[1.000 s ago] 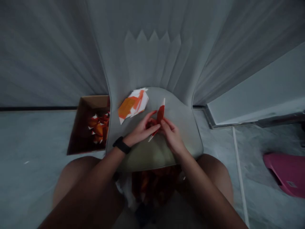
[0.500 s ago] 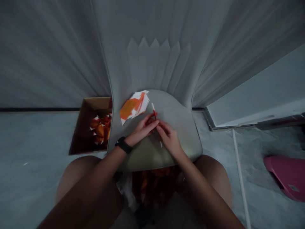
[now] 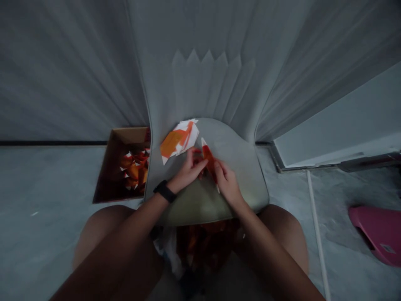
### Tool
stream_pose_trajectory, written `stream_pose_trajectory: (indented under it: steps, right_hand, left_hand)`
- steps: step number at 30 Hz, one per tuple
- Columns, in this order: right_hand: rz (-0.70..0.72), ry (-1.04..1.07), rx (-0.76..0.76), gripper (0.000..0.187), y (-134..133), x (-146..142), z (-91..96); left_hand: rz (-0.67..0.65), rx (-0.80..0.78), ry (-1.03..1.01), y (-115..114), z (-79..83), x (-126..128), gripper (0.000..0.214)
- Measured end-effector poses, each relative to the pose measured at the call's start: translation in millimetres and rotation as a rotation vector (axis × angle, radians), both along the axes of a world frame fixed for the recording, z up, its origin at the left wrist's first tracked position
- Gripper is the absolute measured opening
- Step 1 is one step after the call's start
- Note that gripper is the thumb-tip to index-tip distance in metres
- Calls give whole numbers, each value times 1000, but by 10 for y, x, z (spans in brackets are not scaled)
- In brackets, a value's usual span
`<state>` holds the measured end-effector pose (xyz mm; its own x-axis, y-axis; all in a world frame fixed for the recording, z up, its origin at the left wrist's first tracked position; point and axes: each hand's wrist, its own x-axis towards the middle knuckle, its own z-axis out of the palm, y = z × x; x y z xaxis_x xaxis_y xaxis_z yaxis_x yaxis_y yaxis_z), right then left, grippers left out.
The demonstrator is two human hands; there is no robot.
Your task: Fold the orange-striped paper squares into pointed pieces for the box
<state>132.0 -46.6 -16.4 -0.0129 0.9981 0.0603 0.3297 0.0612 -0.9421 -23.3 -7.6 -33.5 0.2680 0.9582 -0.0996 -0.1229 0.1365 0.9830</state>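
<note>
Between my hands, above the grey chair seat [image 3: 244, 179], is a narrow folded piece of orange-red paper [image 3: 209, 158] with white pointed ends. My left hand [image 3: 191, 168], with a black watch on its wrist, pinches the paper's left side between thumb and fingers. On the opposite side my right hand [image 3: 227, 180] grips the paper's edge; some of its fingers are hidden behind it. Farther back on the seat lies a loose stack of flat orange and white paper pieces [image 3: 179, 140], just beyond my left hand.
A cardboard box [image 3: 105, 175] with several folded orange and white pieces stands on the floor left of the chair. More orange pieces [image 3: 206, 242] show dimly under the seat. A pink plastic object [image 3: 379, 234] lies at the right. Grey curtains hang behind.
The paper was seen nearly edge-on as a thin strip; now its broader orange face shows. My hands have moved slightly apart around it, and the view has shifted a little.
</note>
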Motion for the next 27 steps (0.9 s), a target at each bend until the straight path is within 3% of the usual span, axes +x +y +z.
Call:
stream_pose_trajectory:
  steps: [2,13,20,27]
  right_hand:
    - [-2,-42,0,43,-8,15,26]
    - [64,-363,57,41,34,162,35]
    - [152,-294,57,44,89,284,75]
    - [84,-342,80,44,66,227,68]
  left_hand:
    - [-42,12,64,-1,12,2,30]
    - [-103,240,326,-22,218,-143,30]
    - [-229,287,365,82,279,-350,31]
    - [-136,224,328,47,223,-270,33]
